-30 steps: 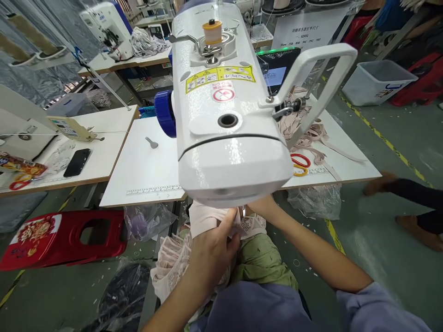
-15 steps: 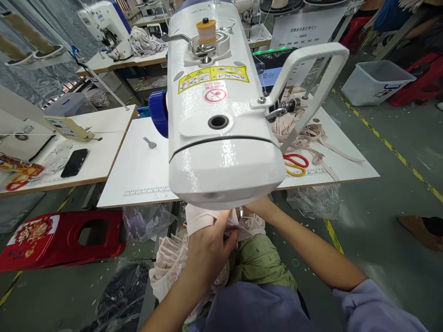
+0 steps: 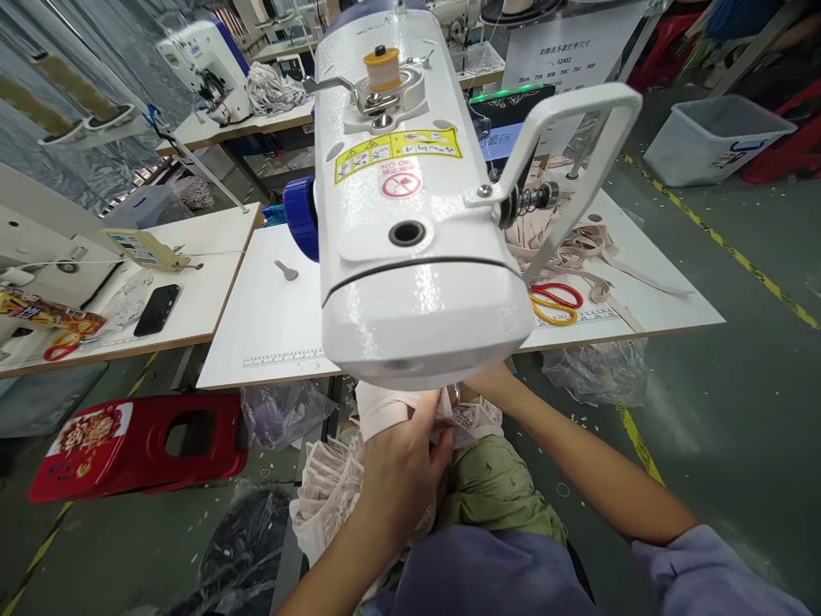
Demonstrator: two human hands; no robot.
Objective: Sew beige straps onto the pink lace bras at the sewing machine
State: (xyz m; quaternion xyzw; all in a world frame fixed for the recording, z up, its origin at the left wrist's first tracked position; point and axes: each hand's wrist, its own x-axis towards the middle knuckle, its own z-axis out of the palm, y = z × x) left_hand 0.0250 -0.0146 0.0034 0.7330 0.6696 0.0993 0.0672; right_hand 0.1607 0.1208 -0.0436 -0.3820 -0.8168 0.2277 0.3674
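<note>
A white sewing machine head (image 3: 423, 316) fills the middle of the view, and its needle area is hidden beneath it. Below its front end my left hand (image 3: 404, 458) is closed on a beige bra (image 3: 381, 409), thumb and fingers pinching the smooth cloth. White lace (image 3: 481, 417) shows beside it over my lap. My right hand (image 3: 491, 382) reaches under the machine head near the same cloth; its fingers are hidden there. A gathered pile of beige lace bras (image 3: 327, 488) lies on my lap, left of my left forearm.
Scissors with red and yellow handles (image 3: 557, 304) and beige straps (image 3: 590, 248) lie right of the machine on the white table (image 3: 269, 316). A black phone (image 3: 157, 310) rests on the left table. A red stool (image 3: 144, 445) and plastic bags (image 3: 282, 415) are below.
The view has swung slightly left, so the surroundings appear farther right. Both hands keep nearly the same places at the cloth under the machine head.
</note>
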